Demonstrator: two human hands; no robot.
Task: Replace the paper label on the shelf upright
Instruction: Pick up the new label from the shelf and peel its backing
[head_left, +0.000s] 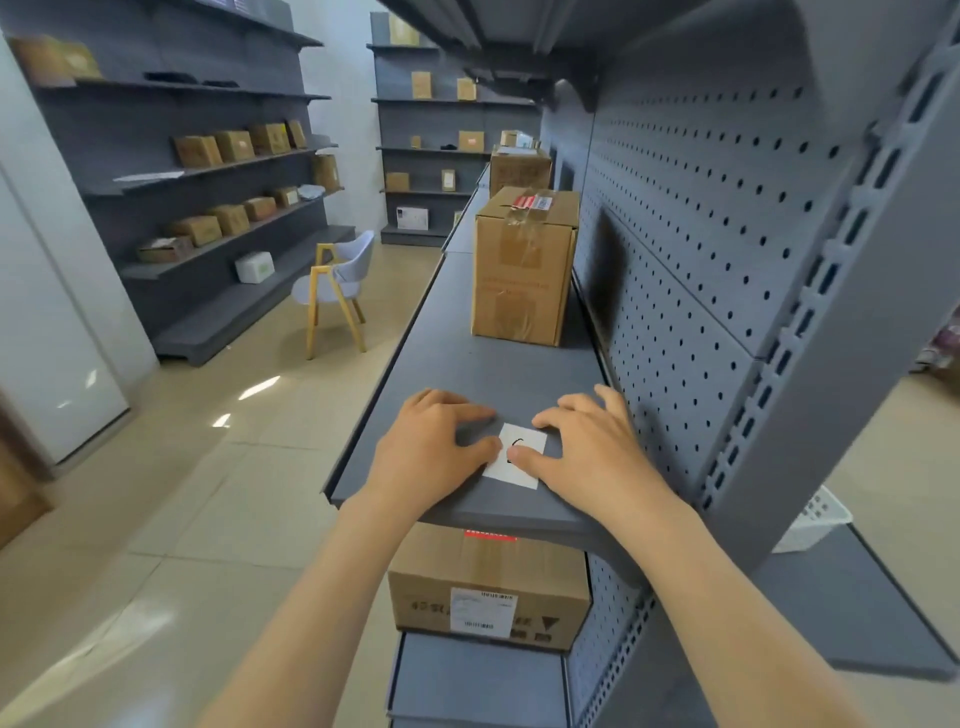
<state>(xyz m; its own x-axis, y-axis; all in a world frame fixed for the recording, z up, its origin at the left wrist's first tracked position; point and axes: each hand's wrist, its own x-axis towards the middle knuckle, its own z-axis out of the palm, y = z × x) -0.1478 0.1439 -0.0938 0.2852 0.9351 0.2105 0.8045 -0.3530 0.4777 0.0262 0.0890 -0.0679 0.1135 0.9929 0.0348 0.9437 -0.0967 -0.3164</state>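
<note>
A small white paper label (521, 464) with a black mark lies flat on the grey shelf board (467, 364), near its front end. My left hand (426, 452) rests on the shelf with its thumb tip on the label's left edge. My right hand (592, 447) lies on the label's right side, with thumb and forefinger touching the paper. Both hands press down on the label rather than lift it. The slotted grey shelf upright (852, 291) rises at the right, beside the perforated back panel (701, 234).
A tall taped cardboard box (522, 270) stands farther along the same shelf, with another box (519, 169) behind it. A labelled box (488, 587) sits on the shelf below. A chair (337, 286) stands in the aisle at left, and box-laden shelving (197, 171) lines the far wall.
</note>
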